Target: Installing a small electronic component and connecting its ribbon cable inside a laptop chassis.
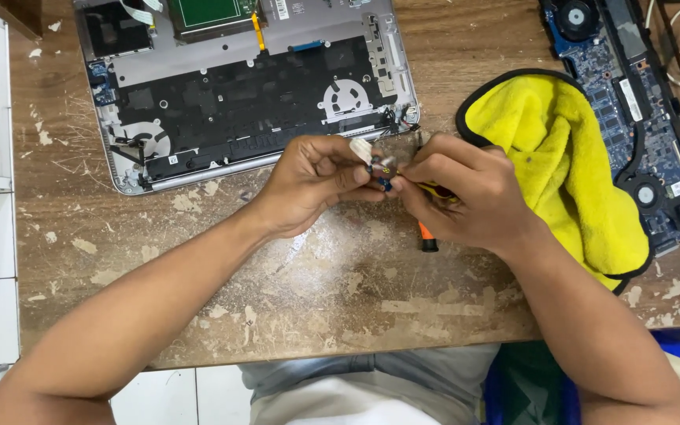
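Both hands meet over the worn wooden desk (340, 299), just in front of the opened laptop shell (253, 94). The left hand (308, 185) has its grip pinched on a small part (381, 167) with blue bits and a pale ribbon end; hard to say exactly what it is. The right hand (458, 197) is closed around a screwdriver (428, 236) with an orange tip end poking out below the palm, working right at that part. Looks like the fiddly detach stage to me. Next move probably needs a steady pinch and light pressure. Yellow cloth (568, 165) and bare motherboard (631, 102) sit off to the right.
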